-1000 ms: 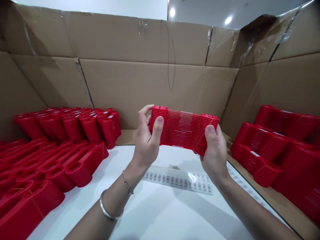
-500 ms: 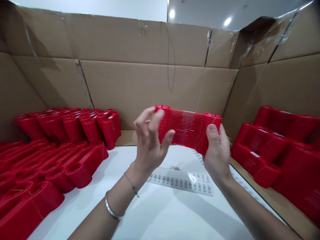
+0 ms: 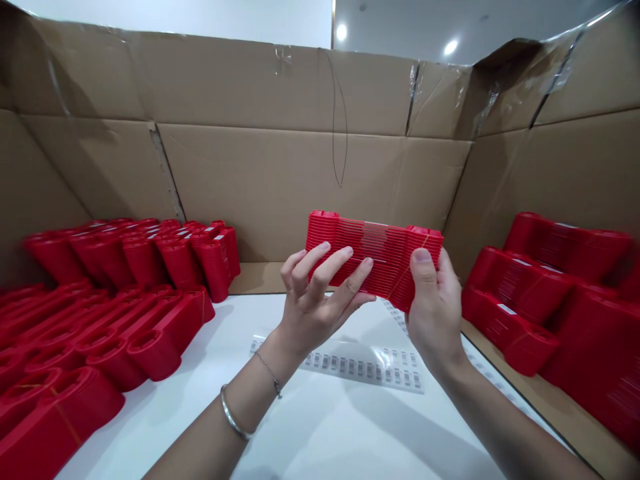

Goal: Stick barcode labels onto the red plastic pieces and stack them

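My right hand [image 3: 434, 307] grips the right end of a bundled stack of thin red plastic pieces [image 3: 373, 257], with the thumb on its front. My left hand [image 3: 320, 297] has its fingers spread and lies against the stack's lower front, with the fingertips on the red ribs. A thin orange band crosses the stack near my right thumb. The stack is held above a strip of barcode labels [image 3: 367, 367] on a white table top [image 3: 320, 427].
Rows of bundled red stacks [image 3: 135, 333] fill the left side, and more [image 3: 535, 287] stand at the right on a cardboard surface. Cardboard walls [image 3: 300, 180] rise behind and beside the table. A thin dark wire hangs on the back wall.
My left hand has moved right and flattened its spread fingers onto the stack's front. My right hand and the stack have stayed nearly still.
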### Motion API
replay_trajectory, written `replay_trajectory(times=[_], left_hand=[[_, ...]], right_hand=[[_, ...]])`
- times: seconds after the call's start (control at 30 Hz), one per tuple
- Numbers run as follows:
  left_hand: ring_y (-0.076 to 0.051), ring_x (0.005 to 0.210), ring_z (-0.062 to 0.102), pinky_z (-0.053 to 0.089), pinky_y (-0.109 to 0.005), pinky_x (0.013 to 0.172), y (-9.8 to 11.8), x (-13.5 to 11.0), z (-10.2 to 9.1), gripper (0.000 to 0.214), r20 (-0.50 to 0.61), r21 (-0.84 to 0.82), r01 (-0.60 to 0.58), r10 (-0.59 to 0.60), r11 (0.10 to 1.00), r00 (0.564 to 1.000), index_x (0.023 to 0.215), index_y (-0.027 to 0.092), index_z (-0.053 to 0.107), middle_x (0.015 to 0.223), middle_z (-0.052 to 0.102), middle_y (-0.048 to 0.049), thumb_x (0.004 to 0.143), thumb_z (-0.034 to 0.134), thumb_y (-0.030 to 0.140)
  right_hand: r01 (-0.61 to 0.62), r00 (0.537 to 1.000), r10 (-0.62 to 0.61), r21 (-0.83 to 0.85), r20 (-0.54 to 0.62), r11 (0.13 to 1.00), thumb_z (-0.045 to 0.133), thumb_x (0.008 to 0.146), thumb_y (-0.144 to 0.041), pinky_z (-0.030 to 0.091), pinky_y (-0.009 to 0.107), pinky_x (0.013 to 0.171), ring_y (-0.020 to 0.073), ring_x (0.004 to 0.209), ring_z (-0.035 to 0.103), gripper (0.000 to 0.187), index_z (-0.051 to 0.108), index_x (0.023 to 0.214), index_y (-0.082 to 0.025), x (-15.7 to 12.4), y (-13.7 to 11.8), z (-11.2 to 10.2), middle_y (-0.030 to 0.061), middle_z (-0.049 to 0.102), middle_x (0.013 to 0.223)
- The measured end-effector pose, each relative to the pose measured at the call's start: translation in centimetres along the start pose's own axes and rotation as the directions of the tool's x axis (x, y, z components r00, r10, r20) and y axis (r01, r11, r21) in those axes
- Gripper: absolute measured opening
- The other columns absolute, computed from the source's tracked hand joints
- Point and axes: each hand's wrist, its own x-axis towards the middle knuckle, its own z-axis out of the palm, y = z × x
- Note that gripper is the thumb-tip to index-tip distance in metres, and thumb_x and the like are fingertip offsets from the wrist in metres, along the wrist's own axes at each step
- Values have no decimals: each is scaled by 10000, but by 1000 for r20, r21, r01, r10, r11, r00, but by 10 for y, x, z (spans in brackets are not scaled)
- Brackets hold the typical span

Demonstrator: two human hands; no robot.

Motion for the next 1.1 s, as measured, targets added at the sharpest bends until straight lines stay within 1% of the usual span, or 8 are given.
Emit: replay_trajectory(times=[0.13, 0.23, 0.33, 0.53, 0.73, 0.83, 0.97, 1.1], left_hand=[[-241, 1067, 429, 395, -393, 915, 0, -2, 1, 374, 22, -15, 25, -25, 1000, 999, 1094, 270, 568, 1024, 487, -68, 765, 638, 434], [-257, 1096, 410, 384, -402, 922, 3, -1, 1, 358, 88, -36, 85, -82, 996, 993, 1067, 234, 550, 1026, 462, -80, 766, 647, 401], [-283, 1149, 372, 371, -433, 934, 5, 3, 1, 335, 153, -52, 151, -142, 987, 978, 1033, 188, 533, 1091, 437, -105, 764, 653, 348], [-318, 1232, 299, 335, -490, 963, 5, 6, 0, 171, 254, -62, 185, -164, 981, 953, 891, 180, 552, 1267, 381, -115, 759, 639, 245], [-298, 1175, 363, 352, -494, 912, 3, 4, 0, 130, 156, -69, 162, -150, 984, 976, 864, 216, 569, 1170, 455, -79, 760, 645, 225], [-285, 1152, 379, 366, -474, 911, 0, 2, 1, 177, 122, -44, 131, -125, 990, 985, 872, 204, 547, 1141, 459, -86, 738, 661, 227], [-262, 1146, 384, 388, -437, 927, -2, -1, 3, 289, 88, -55, 132, -127, 990, 988, 956, 202, 504, 1132, 452, -89, 735, 675, 275], [-269, 1145, 377, 385, -438, 940, -3, -3, 2, 397, 84, -34, 109, -106, 993, 991, 1090, 211, 508, 1138, 442, -98, 746, 672, 321]], right_hand=[[-13, 1000, 14, -44, 2, 999, 443, 886, -437, 533, 309, 689, 208, 935, 603, 336, 488, 1133, -214, 0, 0, 1, 80, 602, 1063], [13, 1000, -14, -76, -6, 997, 457, 884, -418, 534, 298, 692, 199, 922, 607, 327, 494, 1132, -209, 1, 2, 0, 79, 600, 1064], [62, 998, -62, -94, 7, 994, 477, 879, -396, 541, 287, 688, 195, 924, 606, 321, 495, 1138, -207, 1, 5, 0, 78, 595, 1066], [113, 993, -107, -127, 47, 986, 485, 876, -396, 547, 285, 681, 184, 893, 608, 313, 504, 1115, -196, 1, 8, 0, 73, 600, 1050], [60, 996, -51, -119, 76, 991, 462, 888, -406, 523, 334, 800, 192, 953, 590, 320, 513, 1131, -204, -2, 6, -1, 68, 599, 1075], [51, 997, -44, -101, 69, 994, 464, 888, -409, 524, 335, 801, 193, 961, 589, 321, 514, 1136, -211, -1, 5, -1, 66, 598, 1083], [26, 999, -22, -86, 47, 996, 465, 886, -419, 538, 320, 766, 194, 944, 598, 331, 521, 1130, -202, 0, 5, 0, 72, 606, 1068], [13, 999, -10, -71, 36, 997, 469, 882, -423, 545, 310, 747, 192, 929, 607, 334, 526, 1127, -202, 0, 5, 0, 72, 613, 1056]])
